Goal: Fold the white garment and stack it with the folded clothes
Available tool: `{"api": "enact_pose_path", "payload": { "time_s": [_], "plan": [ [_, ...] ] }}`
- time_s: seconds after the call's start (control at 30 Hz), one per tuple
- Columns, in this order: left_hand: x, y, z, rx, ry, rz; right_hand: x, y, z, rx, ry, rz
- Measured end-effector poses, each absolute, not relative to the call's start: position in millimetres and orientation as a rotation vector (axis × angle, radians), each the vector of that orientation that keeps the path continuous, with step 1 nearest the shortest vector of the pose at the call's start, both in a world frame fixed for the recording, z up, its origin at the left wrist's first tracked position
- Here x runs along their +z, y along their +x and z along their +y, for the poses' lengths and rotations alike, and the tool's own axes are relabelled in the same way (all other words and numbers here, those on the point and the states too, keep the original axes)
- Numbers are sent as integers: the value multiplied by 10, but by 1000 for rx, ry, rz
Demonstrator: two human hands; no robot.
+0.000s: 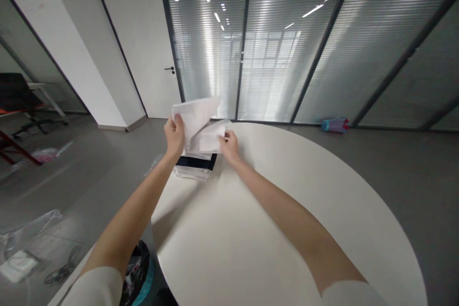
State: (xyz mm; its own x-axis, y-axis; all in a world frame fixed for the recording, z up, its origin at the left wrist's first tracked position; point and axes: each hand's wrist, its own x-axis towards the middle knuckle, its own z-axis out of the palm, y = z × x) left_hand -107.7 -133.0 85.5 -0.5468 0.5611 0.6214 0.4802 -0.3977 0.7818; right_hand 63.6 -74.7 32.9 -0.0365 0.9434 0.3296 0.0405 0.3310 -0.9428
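Both my arms reach out over a round white table (pixel 272 229). My left hand (pixel 174 135) grips the upper left corner of a white folded cloth (pixel 201 124), lifted above the table's far left edge. My right hand (pixel 228 145) pinches the cloth's right edge lower down. Directly under the cloth lies a small stack of folded clothes (pixel 196 164), white with one dark layer in it. The cloth hangs just above that stack and hides part of it.
Glass partitions with blinds and a white door (pixel 143 43) stand behind the table. A blue and pink object (pixel 334 125) lies on the floor by the glass. Plastic bags (pixel 25 244) litter the floor at left, near a black chair (pixel 17 98). A dark bag (pixel 138 272) sits below my left elbow.
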Motion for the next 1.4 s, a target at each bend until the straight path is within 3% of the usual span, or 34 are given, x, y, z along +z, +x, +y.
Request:
{"api": "enact_pose_path", "payload": {
  "time_s": [0.13, 0.3, 0.43, 0.57, 0.77, 0.83, 1.0, 1.13, 1.23, 1.3, 1.4],
  "plan": [
    [848, -753, -1375, 2257, 1233, 1414, 572, 1563, -706, 887, -886, -1334],
    [229, -208, -1649, 1688, 1386, 1205, 338, 3220, -805, 910, -1278, -1294],
    [-199, 117, -1768, 1493, 1776, 1489, -118, 4085, -1063, 549, -1642, -1534],
    [-185, 473, -1735, 1268, 2357, 1403, -279, 4125, -1339, 122, -1723, -1768],
    [-85, 1072, -1568, 492, 2754, 1384, -196, 3510, -1572, 147, -1565, -2320],
    [-33, 1060, -1528, 528, 2683, 1476, -141, 3527, -1509, 197, -1556, -2201],
    [214, 270, -1630, 1287, 2305, 1861, 49, 4415, -1175, 273, -1528, -1385],
    [150, -453, -1914, 1437, 2158, 2173, 20, 5269, -1152, 315, -1765, -982],
    [12, -527, -2096, 1625, 2307, 2209, -63, 5420, -1240, 126, -1824, -825],
    [-9, -329, -2121, 1611, 2535, 1980, -68, 5210, -1266, -23, -1758, -898],
    [57, 172, -1975, 1094, 2856, 1464, -11, 4568, -1255, 27, -1596, -1497]
  ]
}}
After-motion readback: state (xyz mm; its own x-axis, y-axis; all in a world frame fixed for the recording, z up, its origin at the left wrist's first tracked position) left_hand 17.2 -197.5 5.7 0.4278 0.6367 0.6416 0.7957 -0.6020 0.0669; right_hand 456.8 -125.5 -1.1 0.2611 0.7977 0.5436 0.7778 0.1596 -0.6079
